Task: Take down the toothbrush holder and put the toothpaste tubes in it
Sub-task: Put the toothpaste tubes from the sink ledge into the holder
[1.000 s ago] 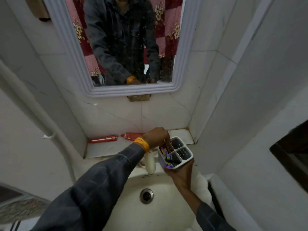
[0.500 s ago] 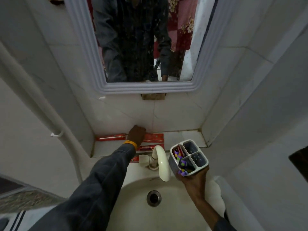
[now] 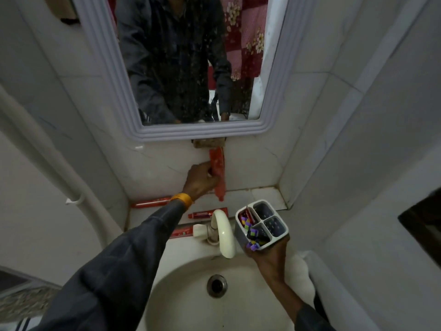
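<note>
1. Holder is down already. The right hand (image 3: 270, 255) has its grip closed round the white plastic toothbrush holder with four pockets (image 3: 261, 224), held up over the right side of the sink.
2. The far-left pocket has sth red in it, prob. one tube, can't tell for sure. The near-left pocket has small purple, green and yellow bits. The two right pockets look bare.
3. The left hand (image 3: 200, 179) has its grip closed on a red toothpaste tube (image 3: 218, 174). The tube is upright, lifted off the ledge, in front of the back wall, just under the mirror. It is up and left of the holder, not in it yet.
4. Left to do: this tube goes in. Then 3 more red tubes wait: a long red tube by the far wall (image 3: 152, 202), a small red tube beside the tap (image 3: 205, 214), and a red tube partly under the sleeve (image 3: 181, 231). So approx. less than half done, I think.
5. Surface: a white tiled ledge (image 3: 262, 193) behind the round white sink (image 3: 181, 292), w/ grubby grout at the back. A cream curved tap (image 3: 224, 235) stands in the middle.
6. Room: a small bathroom corner w/ pale tile walls. A grey-framed mirror (image 3: 274, 96) hangs above. A white pipe (image 3: 35, 137) runs down the left wall.
</note>
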The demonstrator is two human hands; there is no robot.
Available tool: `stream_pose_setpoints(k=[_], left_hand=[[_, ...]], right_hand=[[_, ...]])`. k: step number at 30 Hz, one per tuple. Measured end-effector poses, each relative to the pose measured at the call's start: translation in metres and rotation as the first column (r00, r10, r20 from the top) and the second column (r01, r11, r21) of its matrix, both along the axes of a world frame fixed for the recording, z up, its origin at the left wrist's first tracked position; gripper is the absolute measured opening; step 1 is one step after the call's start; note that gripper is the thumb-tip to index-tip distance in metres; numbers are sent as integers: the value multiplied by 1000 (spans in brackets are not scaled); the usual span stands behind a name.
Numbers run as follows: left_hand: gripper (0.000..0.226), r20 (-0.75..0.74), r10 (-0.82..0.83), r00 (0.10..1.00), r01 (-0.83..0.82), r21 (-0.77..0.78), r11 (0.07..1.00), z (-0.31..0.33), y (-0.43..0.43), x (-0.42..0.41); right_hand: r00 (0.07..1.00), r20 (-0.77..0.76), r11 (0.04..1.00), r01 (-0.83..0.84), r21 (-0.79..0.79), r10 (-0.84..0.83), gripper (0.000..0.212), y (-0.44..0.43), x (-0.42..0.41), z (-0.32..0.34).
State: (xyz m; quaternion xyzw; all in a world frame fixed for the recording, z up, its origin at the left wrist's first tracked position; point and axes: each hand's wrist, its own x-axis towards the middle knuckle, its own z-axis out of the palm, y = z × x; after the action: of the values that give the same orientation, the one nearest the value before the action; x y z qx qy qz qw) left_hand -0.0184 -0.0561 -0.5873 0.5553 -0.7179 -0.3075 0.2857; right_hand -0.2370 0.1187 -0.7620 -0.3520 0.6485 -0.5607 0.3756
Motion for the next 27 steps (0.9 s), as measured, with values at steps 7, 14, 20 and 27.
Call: stream_pose_setpoints(k=[7, 14, 20, 27], left_hand=[[23, 166, -313, 935, 339, -161, 927, 39, 28, -48], [29, -56, -325, 944, 308, -200, 930, 48, 37, -77], [25, 164, -435, 885, 440, 6, 898, 15, 44, -85], [26, 270, -552, 789, 531, 153, 834, 5, 40, -83]], right_hand=[[999, -48, 1000, 5, -28, -6, 125, 3, 3, 10], [1000, -19, 1000, 3, -28, -4, 133, 2, 4, 16], [999, -35, 1000, -21, 13, 22, 135, 5, 5, 16], [995, -96, 999, -1, 34, 5, 133, 1, 12, 3]])
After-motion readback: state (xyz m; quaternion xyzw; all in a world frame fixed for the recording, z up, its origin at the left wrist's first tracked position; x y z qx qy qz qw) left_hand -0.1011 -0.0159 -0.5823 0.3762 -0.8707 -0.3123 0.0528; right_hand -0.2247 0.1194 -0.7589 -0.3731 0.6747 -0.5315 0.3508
